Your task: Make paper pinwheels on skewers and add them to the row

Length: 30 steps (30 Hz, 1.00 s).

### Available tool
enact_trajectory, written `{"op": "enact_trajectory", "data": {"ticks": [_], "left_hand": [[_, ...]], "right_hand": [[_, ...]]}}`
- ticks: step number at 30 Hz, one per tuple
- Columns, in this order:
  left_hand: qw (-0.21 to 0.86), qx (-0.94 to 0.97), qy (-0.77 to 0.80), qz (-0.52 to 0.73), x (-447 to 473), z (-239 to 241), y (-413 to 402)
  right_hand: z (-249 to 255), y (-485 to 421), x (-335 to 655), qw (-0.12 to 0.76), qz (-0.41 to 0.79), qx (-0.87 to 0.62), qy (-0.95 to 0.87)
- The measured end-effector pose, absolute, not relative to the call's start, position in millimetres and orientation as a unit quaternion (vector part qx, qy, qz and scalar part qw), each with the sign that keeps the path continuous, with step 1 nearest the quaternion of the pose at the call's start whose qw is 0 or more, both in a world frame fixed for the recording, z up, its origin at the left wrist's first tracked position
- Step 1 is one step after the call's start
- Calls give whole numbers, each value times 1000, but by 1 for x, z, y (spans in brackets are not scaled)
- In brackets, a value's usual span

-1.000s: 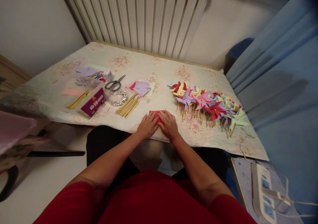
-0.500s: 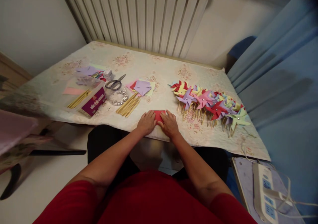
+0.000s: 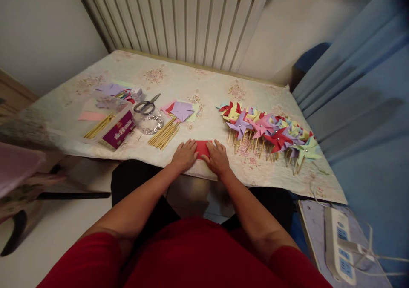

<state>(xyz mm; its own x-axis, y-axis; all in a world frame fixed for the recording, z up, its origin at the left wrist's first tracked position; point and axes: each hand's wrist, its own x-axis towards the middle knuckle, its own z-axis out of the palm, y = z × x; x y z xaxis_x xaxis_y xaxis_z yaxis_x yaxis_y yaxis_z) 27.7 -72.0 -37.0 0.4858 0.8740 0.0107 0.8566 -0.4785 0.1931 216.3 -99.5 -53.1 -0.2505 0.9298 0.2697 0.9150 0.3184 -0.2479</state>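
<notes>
A small red sheet of paper [image 3: 202, 149] lies flat at the table's front edge, between my two hands. My left hand [image 3: 185, 156] rests at its left side, fingers stretched out flat and touching or nearly touching the edge. On the right side, my right hand [image 3: 217, 156] holds the sheet against the table, with thumb and fingers on it. A bundle of thin golden sticks [image 3: 164, 133] lies to the left of my hands. Behind the sticks is a small pile of coloured paper squares [image 3: 182, 110], a purple one on top.
Several finished paper pinwheels [image 3: 262, 130] stand at the right. On the left are scissors [image 3: 147, 105], a clear round container [image 3: 151, 124] with shiny beads, and a purple-labelled plastic box [image 3: 118, 130] with sticks. A power strip [image 3: 339, 245] lies on a lower surface at the right.
My left hand has slid slightly left, its fingers flatter, and more of the red paper shows. My right hand stays on the paper's right side.
</notes>
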Motion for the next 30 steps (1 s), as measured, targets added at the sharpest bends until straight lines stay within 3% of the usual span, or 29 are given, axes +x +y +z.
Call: {"op": "enact_trajectory", "data": {"ticks": [9,20,30], "left_hand": [[91,863,492,63,19,-47,-67],[190,842,501,66,6,-46,-44],[205,831,512,69,11,-40,-50]], "right_hand": [[-56,-98,216,200,31,-596,-777],[-66,-93,235,316,116,-580,-742],[-74,-109,244,317,126,-526,-779]]}}
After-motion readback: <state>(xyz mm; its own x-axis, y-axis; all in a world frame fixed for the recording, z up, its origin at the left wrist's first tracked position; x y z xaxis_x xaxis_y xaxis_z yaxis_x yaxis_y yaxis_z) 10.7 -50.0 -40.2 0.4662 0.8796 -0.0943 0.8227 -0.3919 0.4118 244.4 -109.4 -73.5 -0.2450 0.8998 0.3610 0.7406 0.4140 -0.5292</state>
